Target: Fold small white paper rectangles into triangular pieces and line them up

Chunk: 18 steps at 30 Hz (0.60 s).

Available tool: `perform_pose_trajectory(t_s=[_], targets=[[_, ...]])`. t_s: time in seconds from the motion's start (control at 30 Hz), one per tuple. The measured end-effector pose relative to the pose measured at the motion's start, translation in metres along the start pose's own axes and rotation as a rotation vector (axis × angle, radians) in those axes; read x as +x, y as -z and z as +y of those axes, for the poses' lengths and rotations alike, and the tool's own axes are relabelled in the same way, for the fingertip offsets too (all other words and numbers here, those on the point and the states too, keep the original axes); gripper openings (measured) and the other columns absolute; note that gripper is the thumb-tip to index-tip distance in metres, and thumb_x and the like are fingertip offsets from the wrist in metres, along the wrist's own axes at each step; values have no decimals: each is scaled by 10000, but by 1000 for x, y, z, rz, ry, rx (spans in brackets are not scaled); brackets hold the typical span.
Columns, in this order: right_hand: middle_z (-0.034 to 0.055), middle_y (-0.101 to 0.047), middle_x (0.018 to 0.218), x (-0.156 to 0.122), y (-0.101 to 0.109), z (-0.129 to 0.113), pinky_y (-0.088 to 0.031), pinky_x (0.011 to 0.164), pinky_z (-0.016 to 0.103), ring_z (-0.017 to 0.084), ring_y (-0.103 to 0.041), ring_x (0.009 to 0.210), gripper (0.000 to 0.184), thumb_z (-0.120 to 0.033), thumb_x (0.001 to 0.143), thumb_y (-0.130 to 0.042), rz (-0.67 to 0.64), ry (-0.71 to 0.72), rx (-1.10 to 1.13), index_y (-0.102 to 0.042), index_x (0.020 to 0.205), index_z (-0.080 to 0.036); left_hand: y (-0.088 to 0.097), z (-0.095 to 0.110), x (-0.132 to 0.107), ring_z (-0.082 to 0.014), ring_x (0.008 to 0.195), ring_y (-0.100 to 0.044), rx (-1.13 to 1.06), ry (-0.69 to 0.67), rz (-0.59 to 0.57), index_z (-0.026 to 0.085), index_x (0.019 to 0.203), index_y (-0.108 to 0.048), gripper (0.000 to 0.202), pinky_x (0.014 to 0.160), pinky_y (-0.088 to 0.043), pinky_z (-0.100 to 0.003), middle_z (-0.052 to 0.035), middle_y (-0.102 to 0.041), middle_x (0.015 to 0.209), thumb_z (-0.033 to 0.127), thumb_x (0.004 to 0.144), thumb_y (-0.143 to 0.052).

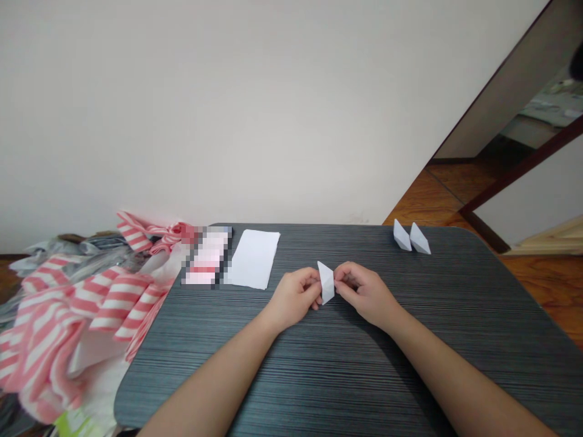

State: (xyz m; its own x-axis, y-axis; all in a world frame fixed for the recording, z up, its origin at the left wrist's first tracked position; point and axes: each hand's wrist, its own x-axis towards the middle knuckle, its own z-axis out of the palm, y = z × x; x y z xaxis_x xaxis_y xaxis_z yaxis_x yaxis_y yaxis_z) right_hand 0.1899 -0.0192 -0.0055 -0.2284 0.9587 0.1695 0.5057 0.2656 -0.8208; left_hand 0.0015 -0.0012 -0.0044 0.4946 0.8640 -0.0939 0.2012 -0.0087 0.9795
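Note:
Over the middle of the dark table, a small folded white paper (327, 283) with slanted ends is held between both hands. My left hand (298, 290) pinches its left edge with thumb and fingers. At its right edge, my right hand (362, 290) is closed, thumb against fingertips, gripping the paper's side. Two similar folded paper pieces, one (401, 235) beside the other (419, 238), stand at the far right of the table. A stack of white paper sheets (255, 258) lies flat to the left of my hands.
The dark wood-grain table (455, 328) reaches back to a pale wall (273, 109). A blurred-out pink and white item (207, 258) lies at its left edge. Red-and-white striped cloth (68, 303) is heaped beside the table on the left. Wooden floor (423, 194) shows at right.

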Motion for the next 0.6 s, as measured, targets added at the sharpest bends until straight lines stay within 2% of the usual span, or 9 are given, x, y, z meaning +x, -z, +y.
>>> perform_pose_trajectory(t_s=[0.27, 0.6], targets=[[34, -600, 841, 4, 5, -8, -431, 628, 260, 144, -550, 699, 106, -137, 841, -502, -11, 91, -66, -582, 799, -191, 0, -3, 0, -93, 512, -575, -77, 20, 27, 139, 872, -574, 139, 502, -457, -201, -16, -620, 641, 238, 842, -480], [48, -618, 865, 4, 7, -10, -447, 689, 285, 173, -578, 782, 119, -164, 859, -509, 14, 130, -53, -615, 819, -203, 0, 0, -1, -103, 540, -591, -63, -7, 51, 132, 901, -593, 175, 532, -474, -214, -29, -633, 660, 270, 844, -501]])
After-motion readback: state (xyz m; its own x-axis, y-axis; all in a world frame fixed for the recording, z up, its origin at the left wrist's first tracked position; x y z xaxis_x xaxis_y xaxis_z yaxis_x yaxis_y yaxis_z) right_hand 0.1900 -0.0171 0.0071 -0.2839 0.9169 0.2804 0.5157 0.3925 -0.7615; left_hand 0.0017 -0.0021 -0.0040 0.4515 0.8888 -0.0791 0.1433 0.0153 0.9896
